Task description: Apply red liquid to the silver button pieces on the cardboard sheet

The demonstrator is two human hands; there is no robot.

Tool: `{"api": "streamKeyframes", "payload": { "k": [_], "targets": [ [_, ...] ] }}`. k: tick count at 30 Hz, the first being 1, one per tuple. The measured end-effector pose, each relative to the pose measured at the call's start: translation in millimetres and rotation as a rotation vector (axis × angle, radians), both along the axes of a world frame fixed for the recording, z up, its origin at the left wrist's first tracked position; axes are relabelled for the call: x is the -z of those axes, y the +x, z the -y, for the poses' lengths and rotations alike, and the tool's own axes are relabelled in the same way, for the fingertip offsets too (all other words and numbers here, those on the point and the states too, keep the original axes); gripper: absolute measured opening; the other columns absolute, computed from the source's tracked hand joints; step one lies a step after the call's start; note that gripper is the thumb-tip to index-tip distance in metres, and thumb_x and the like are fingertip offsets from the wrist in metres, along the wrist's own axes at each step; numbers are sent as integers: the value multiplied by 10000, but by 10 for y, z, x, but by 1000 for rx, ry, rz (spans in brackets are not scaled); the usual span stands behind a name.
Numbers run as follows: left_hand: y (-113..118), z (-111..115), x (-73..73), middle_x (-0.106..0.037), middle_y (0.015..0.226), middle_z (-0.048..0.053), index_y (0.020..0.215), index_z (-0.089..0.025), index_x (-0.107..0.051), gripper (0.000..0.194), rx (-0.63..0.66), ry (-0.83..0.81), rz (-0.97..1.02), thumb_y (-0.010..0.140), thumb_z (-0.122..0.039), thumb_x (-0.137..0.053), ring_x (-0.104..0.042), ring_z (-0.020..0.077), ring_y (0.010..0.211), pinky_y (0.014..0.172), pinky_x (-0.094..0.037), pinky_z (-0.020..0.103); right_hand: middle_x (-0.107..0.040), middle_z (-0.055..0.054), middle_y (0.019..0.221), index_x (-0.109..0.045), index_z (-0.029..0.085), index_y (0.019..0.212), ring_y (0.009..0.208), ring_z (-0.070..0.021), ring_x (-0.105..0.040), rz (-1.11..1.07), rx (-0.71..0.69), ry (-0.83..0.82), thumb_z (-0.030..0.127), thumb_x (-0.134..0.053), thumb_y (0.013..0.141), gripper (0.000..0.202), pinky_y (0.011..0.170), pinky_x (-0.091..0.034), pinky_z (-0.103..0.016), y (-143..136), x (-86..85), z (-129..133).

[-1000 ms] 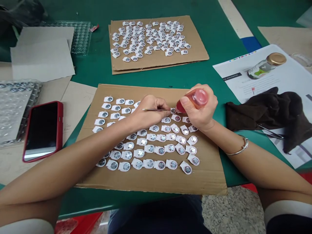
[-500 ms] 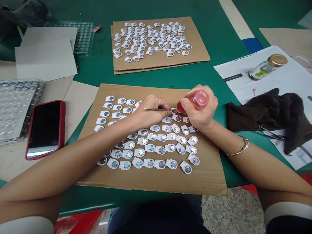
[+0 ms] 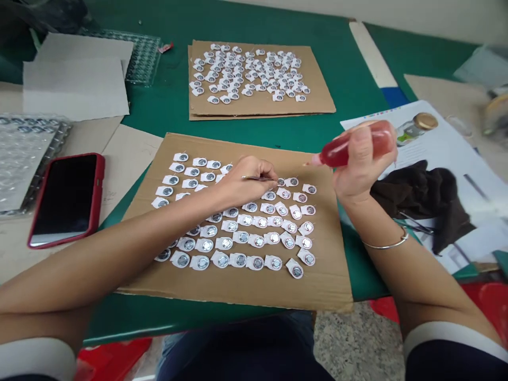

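Rows of small white tabs with round metal parts point(image 3: 241, 260) lie on a brown cardboard sheet point(image 3: 222, 288). My left hand point(image 3: 254, 177) rests over the upper middle of the sheet, its fingers pinched on a thin metal tool point(image 3: 256, 178), whose tip is near the upper tabs. My right hand point(image 3: 363, 164) is raised beyond the sheet's upper right edge and wrapped round a red squeeze bottle point(image 3: 341, 151). The bottle lies nearly level, with its nozzle pointing left above the cardboard.
A second cardboard stack point(image 3: 254, 108) with many similar tabs lies further back. At left are a red-cased phone point(image 3: 65, 200), grey card sheets point(image 3: 75, 90) and clear plastic trays point(image 3: 24, 169). At right, a dark cloth point(image 3: 428, 196), scissors-like metal tool point(image 3: 415, 223), paper and glass jar point(image 3: 416, 128).
My right hand has lifted the red bottle away to the right and tipped it from upright-looking to nearly level. My left hand has stayed near the same tabs. The view has shifted slightly.
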State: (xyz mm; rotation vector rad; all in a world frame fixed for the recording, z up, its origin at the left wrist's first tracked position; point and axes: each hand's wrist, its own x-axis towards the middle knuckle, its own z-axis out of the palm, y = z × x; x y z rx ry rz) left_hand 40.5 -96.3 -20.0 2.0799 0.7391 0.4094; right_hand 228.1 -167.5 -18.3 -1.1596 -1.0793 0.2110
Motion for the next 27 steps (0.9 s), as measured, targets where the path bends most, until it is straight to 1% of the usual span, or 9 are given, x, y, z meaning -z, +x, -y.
{"api": "streamKeyframes", "payload": {
  "k": [4, 8, 10, 14, 18, 21, 23, 25, 27],
  "targets": [
    [-98, 55, -187, -691, 731, 41, 739, -163, -713, 123, -39, 139, 119, 717, -212, -603, -617, 153, 652, 554, -432, 266, -452, 38, 519, -483, 233, 685, 357, -125, -514, -24, 99, 228, 427, -461, 862, 264, 293, -386, -263, 157, -206, -75],
    [-447, 94, -448, -687, 758, 27, 753, -187, -714, 120, -187, 165, 152, 740, -250, -613, -623, 155, 708, 589, -454, 253, -437, 33, 496, -493, 248, 702, 372, -138, -532, -94, 49, 205, 466, -427, 861, 277, 275, -344, -265, 267, -380, -108],
    [-703, 72, -505, -685, 772, 29, 764, -187, -711, 117, -301, 159, 144, 736, -278, -643, -614, 153, 714, 598, -458, 251, -447, 35, 513, -478, 254, 718, 380, -127, -519, -176, 24, 155, 513, -431, 840, 291, 307, -351, -273, 328, -404, -80],
    [-1271, -105, -414, -678, 807, 31, 866, -160, -692, 233, -493, 112, 170, 724, -345, -695, -583, 127, 719, 658, -471, 260, -531, 17, 581, -460, 277, 761, 521, -138, -559, -327, -43, 6, 640, -425, 783, 366, 455, -407, -303, 527, -290, 97],
    [-1695, -297, -198, -682, 801, -21, 847, -200, -680, 207, -669, 11, 271, 698, -337, -724, -564, 112, 715, 685, -487, 275, -522, 26, 582, -430, 259, 695, 495, -99, -505, -475, -78, -297, 710, -421, 705, 450, 399, -314, -267, 714, -132, 281],
    [-1815, -369, -85, -698, 805, -45, 788, -214, -661, 210, -711, -159, 352, 653, -341, -761, -582, 128, 773, 741, -508, 300, -471, 40, 527, -406, 237, 649, 410, -70, -417, -572, -76, -398, 736, -350, 693, 504, 358, -280, -238, 739, -53, 262],
    [-1817, -390, -55, -701, 763, -48, 744, -204, -648, 240, -753, -232, 371, 606, -338, -792, -583, 122, 762, 756, -507, 310, -455, 58, 514, -398, 222, 644, 393, -58, -390, -743, -44, -388, 723, -356, 695, 506, 353, -300, -217, 723, -1, 215],
    [-1794, -373, -72, -697, 732, -65, 730, -200, -637, 257, -769, -281, 414, 587, -327, -807, -577, 105, 749, 778, -493, 299, -441, 69, 505, -397, 213, 629, 396, -54, -392, -841, -42, -359, 702, -418, 685, 493, 358, -328, -211, 694, 41, 218],
    [-1766, -295, -147, -685, 709, -91, 721, -202, -617, 257, -748, -321, 511, 590, -315, -807, -572, 85, 753, 808, -473, 271, -402, 70, 476, -394, 218, 583, 399, -61, -400, -757, -82, -297, 653, -522, 661, 460, 359, -338, -218, 629, 45, 289]
  ]
}}
